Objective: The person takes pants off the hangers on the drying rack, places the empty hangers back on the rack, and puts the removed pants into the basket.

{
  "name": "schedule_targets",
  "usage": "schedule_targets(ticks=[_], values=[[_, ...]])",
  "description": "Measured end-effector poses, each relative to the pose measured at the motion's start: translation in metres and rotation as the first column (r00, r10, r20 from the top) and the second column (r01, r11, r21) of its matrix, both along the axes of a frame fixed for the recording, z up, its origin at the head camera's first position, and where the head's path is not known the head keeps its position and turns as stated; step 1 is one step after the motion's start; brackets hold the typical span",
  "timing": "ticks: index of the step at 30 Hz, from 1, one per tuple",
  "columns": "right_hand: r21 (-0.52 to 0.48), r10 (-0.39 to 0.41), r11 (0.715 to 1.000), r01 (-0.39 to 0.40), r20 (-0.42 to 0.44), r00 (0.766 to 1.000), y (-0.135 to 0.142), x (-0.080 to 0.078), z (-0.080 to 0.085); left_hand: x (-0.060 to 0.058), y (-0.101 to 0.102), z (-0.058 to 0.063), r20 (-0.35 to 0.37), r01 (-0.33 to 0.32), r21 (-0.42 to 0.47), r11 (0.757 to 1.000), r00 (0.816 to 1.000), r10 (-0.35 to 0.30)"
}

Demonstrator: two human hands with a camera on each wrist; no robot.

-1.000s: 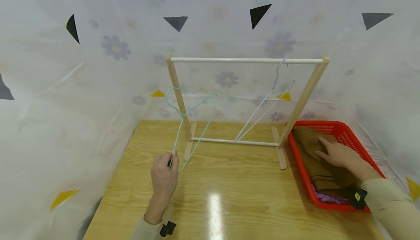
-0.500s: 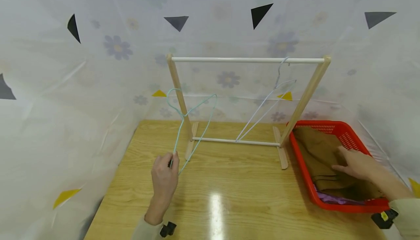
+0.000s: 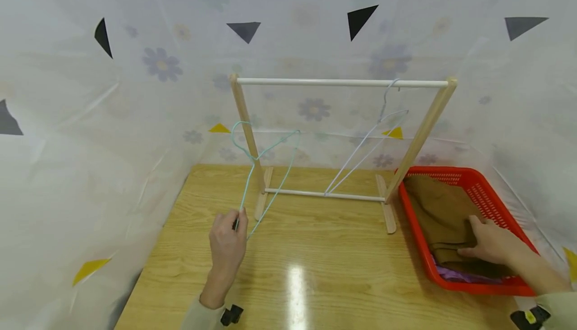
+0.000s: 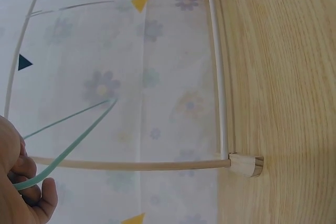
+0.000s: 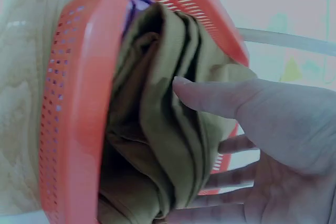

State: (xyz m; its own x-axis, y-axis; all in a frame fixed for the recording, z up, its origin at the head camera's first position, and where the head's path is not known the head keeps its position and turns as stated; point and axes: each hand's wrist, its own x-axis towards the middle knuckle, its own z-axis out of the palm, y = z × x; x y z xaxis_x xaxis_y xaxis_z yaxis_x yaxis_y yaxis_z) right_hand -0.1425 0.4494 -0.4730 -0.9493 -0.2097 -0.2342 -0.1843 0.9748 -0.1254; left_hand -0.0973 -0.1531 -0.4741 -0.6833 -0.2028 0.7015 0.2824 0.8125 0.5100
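My left hand (image 3: 227, 242) grips a mint-green wire clothes hanger (image 3: 245, 190) by its lower corner, above the table. The hook points up and overlaps the rack's left post in the head view. Curled fingers and thumb close round the wire in the left wrist view. At the right, my right hand (image 3: 493, 240) reaches into a red plastic basket (image 3: 416, 235) over folded brown cloth (image 3: 442, 210). Thumb and straight fingers are spread apart there, the thumb tip at the folds of the cloth in the right wrist view. Purple cloth (image 3: 469, 276) shows beneath the brown one.
A clothes rack with a white top rail (image 3: 315, 82) and wooden posts stands on the wood-grain table (image 3: 270, 270). One lavender hanger (image 3: 351, 154) hangs near the rail's right end. Patterned white sheeting (image 3: 306, 34) encloses the back and sides.
My right hand has moved back from the middle of the brown cloth toward its near right edge, fingers still spread. The left hand and the green hanger stay almost unmoved.
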Motion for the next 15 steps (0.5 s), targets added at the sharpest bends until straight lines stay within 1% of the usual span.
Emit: schedule_targets(ticks=[4, 7, 15], values=[[-0.009, -0.064, 0.998, 0.064, -0.017, 0.998, -0.002, 0.006, -0.009, 0.000, 0.001, 0.000, 0.000, 0.006, 0.005, 1.000, 1.000, -0.006], [-0.018, -0.092, 0.996, 0.092, -0.024, 0.995, -0.003, 0.010, -0.014, 0.000, 0.002, 0.000, 0.012, 0.007, 0.019, 1.000, 1.000, -0.007], [-0.065, -0.097, 0.993, 0.096, -0.020, 0.995, -0.002, 0.017, -0.022, 0.000, 0.003, -0.003, 0.013, -0.003, 0.028, 1.000, 1.000, 0.003]])
